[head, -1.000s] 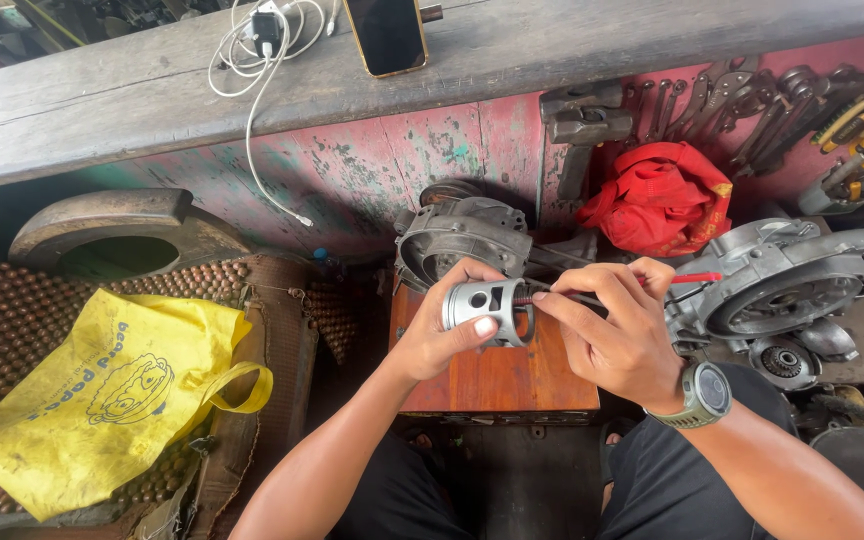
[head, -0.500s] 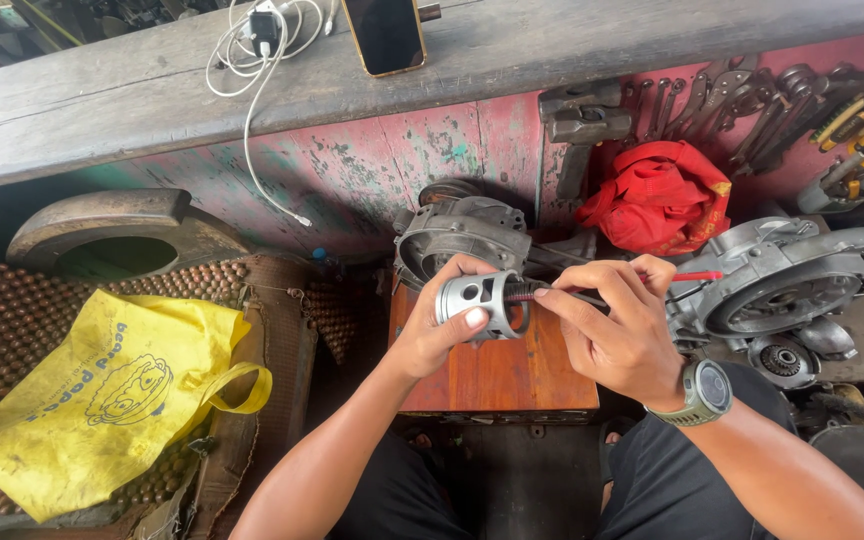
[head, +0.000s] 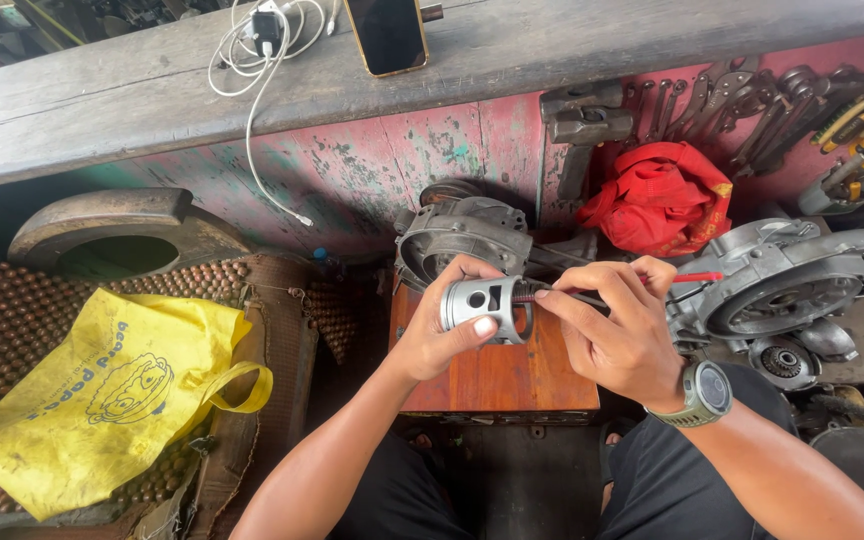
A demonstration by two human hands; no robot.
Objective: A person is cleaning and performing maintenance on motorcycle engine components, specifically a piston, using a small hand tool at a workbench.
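Over a small wooden stool (head: 497, 375), from the head view: left hand (head: 439, 335) wrapped around a silver piston (head: 480, 303), thumb across its skirt, fingers closed firmly behind. Piston held sideways, crown toward the left, open skirt toward the right hand (head: 620, 335). Right hand pinched tight on a thin dark tool with a red handle (head: 697, 277), its working end pushed against the piston's open side near the pin hole. Compared with half a second back and a second back: piston tilted slightly and lifted a touch, right fingers crept closer along the tool toward the piston, tip seated deeper at the rim. Reads as the tool now engaged rather than merely lined up, so work at the skirt edge looks under way, not finished.

Around, same view: grey engine casing (head: 462, 235) just behind the piston; larger crankcase half (head: 792, 285) to the right, close to the right wrist with its watch (head: 709, 392). Red cloth (head: 662, 195) against the pink wall, wrenches (head: 742, 95) hanging above. Yellow bag (head: 102, 395) well off to the left on a beaded mat. Phone (head: 384, 35) and white cable (head: 257, 90) on the plank above. Crankcase crowding the elbow side; nothing between the hands and the piston.
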